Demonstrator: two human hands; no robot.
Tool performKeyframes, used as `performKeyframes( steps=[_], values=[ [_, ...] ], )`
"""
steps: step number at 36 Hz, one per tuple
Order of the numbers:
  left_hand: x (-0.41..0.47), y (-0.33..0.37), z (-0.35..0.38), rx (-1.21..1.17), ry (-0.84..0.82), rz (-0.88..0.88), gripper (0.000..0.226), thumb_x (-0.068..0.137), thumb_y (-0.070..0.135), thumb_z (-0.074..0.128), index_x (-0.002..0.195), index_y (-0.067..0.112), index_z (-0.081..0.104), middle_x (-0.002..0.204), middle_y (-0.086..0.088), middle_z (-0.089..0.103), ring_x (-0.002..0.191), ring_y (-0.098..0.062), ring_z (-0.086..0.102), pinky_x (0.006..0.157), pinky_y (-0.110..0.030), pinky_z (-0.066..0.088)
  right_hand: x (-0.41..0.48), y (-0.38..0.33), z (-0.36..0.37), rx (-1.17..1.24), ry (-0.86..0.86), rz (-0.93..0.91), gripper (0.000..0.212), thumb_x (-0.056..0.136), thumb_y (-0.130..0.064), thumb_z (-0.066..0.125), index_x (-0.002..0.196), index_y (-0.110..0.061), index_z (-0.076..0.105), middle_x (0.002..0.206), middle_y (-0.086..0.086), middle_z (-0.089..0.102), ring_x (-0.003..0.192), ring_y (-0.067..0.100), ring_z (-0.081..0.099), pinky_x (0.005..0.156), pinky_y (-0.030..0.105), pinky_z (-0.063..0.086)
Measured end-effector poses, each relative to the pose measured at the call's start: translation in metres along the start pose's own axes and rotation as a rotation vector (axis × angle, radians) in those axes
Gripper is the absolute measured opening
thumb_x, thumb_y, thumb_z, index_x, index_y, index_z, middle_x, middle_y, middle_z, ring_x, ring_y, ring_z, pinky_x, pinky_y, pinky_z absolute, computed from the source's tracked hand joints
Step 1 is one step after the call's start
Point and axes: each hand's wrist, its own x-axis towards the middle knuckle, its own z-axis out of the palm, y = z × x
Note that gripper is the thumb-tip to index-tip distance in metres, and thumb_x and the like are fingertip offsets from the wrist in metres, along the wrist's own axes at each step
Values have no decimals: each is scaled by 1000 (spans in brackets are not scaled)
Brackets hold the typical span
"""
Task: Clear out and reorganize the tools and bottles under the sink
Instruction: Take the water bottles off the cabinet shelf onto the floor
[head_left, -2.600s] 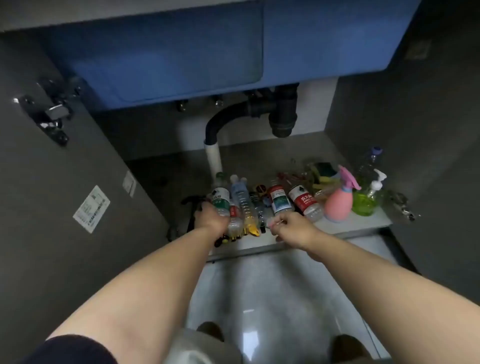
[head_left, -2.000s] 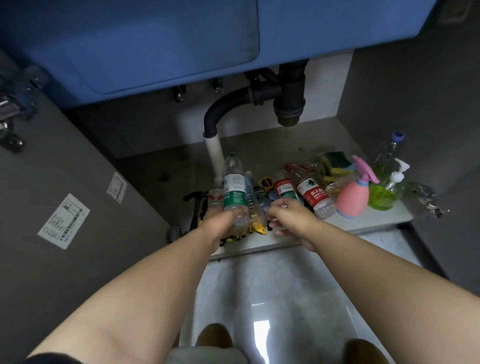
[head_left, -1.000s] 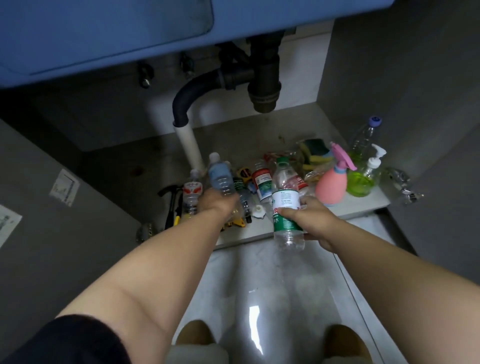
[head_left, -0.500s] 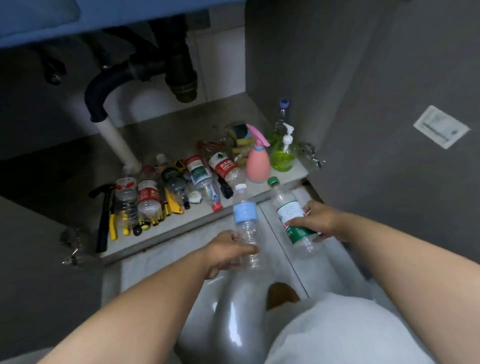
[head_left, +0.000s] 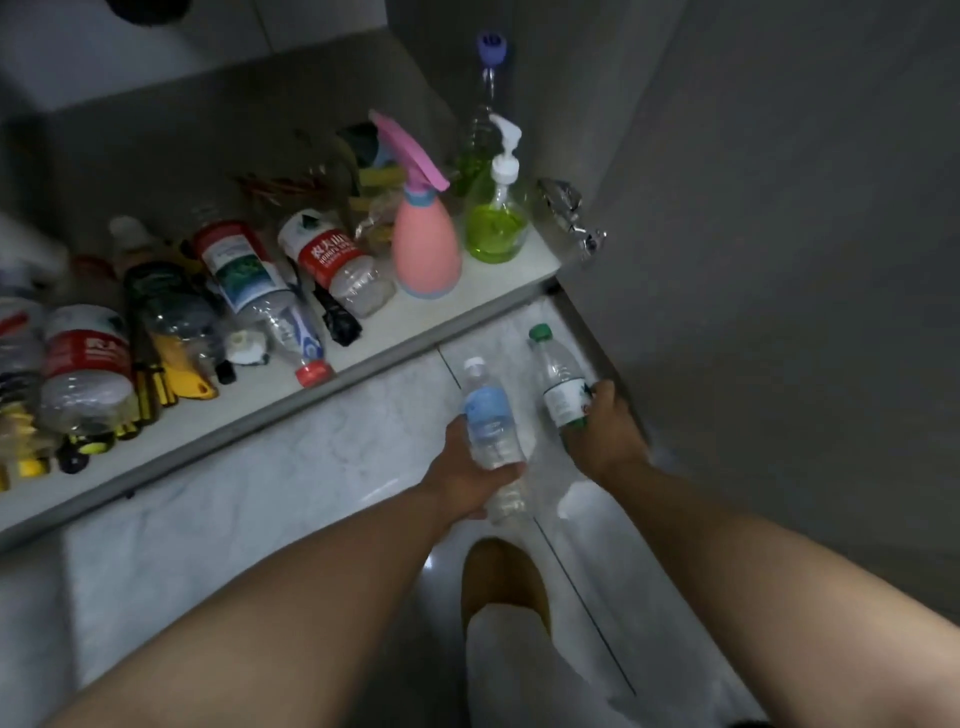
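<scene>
My left hand (head_left: 462, 475) grips a clear water bottle with a pale blue label (head_left: 490, 418), held low over the marble floor. My right hand (head_left: 605, 434) holds a clear bottle with a green cap and green-white label (head_left: 558, 382) close to the open cabinet door. Both bottles are outside the cabinet, caps pointing toward it. On the cabinet floor (head_left: 467, 283) lie several plastic bottles, among them a red-labelled one (head_left: 332, 260) and a green-pictured one (head_left: 244, 270). A pink spray bottle (head_left: 423, 244) and a green soap pump bottle (head_left: 496, 218) stand at the right.
Yellow-handled tools (head_left: 176, 374) lie among the bottles at the left of the shelf. A tall clear bottle with a purple cap (head_left: 485, 88) stands in the back right corner. The grey cabinet door (head_left: 779, 234) stands open on the right. My foot (head_left: 501, 577) rests on the floor (head_left: 311, 467).
Both hands lifted a bottle out of the cabinet and carried it right and down, close above the floor by the open door. The view has swung right and down.
</scene>
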Motion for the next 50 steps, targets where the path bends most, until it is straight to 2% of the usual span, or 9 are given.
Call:
performKeyframes(
  steps=[9, 14, 18, 23, 28, 34, 38, 42, 50],
  values=[
    [40, -15, 17, -48, 110, -68, 96, 81, 31, 84, 153, 29, 20, 129, -3, 57, 113, -29, 62, 96, -51, 56, -30, 20, 42, -93, 313, 84, 72, 84, -38, 70, 143, -19, 33, 144, 11, 37, 135, 32, 39, 110, 52, 36],
    [57, -13, 28, -38, 120, -47, 101, 82, 25, 83, 157, 26, 15, 140, -9, 54, 122, -35, 58, 101, -54, 51, -14, 41, 43, 367, 141, 413, 84, 83, -50, 73, 147, -19, 27, 142, 18, 39, 117, 41, 57, 94, 47, 51],
    [68, -5, 37, -182, 79, -77, 95, 88, 8, 75, 157, 34, 15, 134, -7, 53, 119, -35, 60, 94, -59, 55, -3, 39, 42, 919, 28, 540, 48, 93, -28, 69, 130, -22, 38, 112, 16, 63, 78, 25, 69, 66, 35, 59],
    [77, 10, 38, -286, -8, -98, 87, 93, 7, 68, 155, 46, 21, 134, 2, 51, 120, -23, 57, 96, -46, 55, 14, 29, 40, 1095, 89, 561, 42, 96, -13, 64, 129, -19, 39, 107, 11, 60, 75, 21, 67, 74, 36, 61],
    [83, 27, 37, -325, -82, -59, 84, 93, 4, 68, 158, 38, 27, 144, 10, 48, 119, -13, 56, 97, -35, 51, 22, 27, 37, 1167, 183, 452, 56, 93, -5, 63, 142, -8, 39, 92, 10, 64, 74, 19, 63, 74, 35, 56],
    [75, 31, 35, -227, -122, -27, 74, 92, 8, 70, 155, 33, 38, 159, 6, 38, 134, -16, 50, 98, -33, 50, 13, 35, 36, 1023, 178, 525, 57, 90, -17, 66, 142, -10, 41, 129, 14, 60, 115, 30, 61, 103, 49, 50],
    [49, 31, 10, -27, -123, -11, 59, 95, 11, 67, 150, 25, 48, 150, 0, 50, 122, -15, 56, 93, -30, 52, -4, 24, 32, 834, -97, 599, 33, 94, -10, 56, 124, 2, 55, 112, 22, 66, 89, 30, 67, 84, 45, 59],
    [13, 38, -43, 301, -94, 57, 38, 98, 13, 62, 135, 16, 62, 131, -6, 62, 101, -13, 60, 69, -12, 48, -24, -14, 21, 696, -523, 415, 23, 95, -17, 60, 112, -3, 66, 103, 15, 71, 87, 26, 70, 74, 33, 56],
    [-61, 49, -170, 605, 167, 195, 24, 96, 0, 53, 114, 6, 69, 110, -11, 70, 104, -29, 67, 93, -31, 53, -46, -131, -7, 474, -604, -123, 9, 93, -19, 62, 101, -16, 65, 102, 11, 72, 78, 19, 70, 68, 27, 52]
  ],
)
